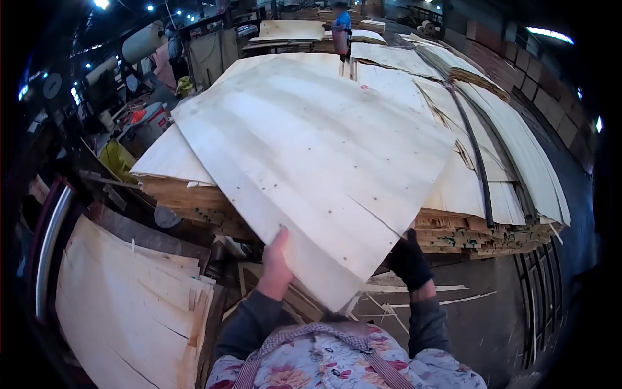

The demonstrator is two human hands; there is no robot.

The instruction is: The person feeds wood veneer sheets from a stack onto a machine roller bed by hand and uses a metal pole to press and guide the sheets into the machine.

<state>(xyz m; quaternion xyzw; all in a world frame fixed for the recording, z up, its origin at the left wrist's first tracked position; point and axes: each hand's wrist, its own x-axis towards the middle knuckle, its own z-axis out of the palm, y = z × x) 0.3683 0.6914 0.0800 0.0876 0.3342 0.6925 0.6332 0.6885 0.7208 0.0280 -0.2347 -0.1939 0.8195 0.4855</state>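
A large pale veneer sheet [311, 162] with small dark knots and a crack lies askew over a stack of veneer [194, 204], its near corner pointing toward my body. My bare left hand [276, 264] grips its lower left edge, thumb on top and fingers hidden beneath. On the sheet's right edge, my right hand [409, 262], in a dark glove, holds it near the crack's end; its fingers are partly hidden by the sheet.
More veneer sheets [129, 311] lie at the lower left, beside a shiny metal roller [52, 253]. Long dark strips [476, 155] cross the stack on the right. Wood scraps [389, 308] litter the floor. A person [341, 32] stands beyond the stack.
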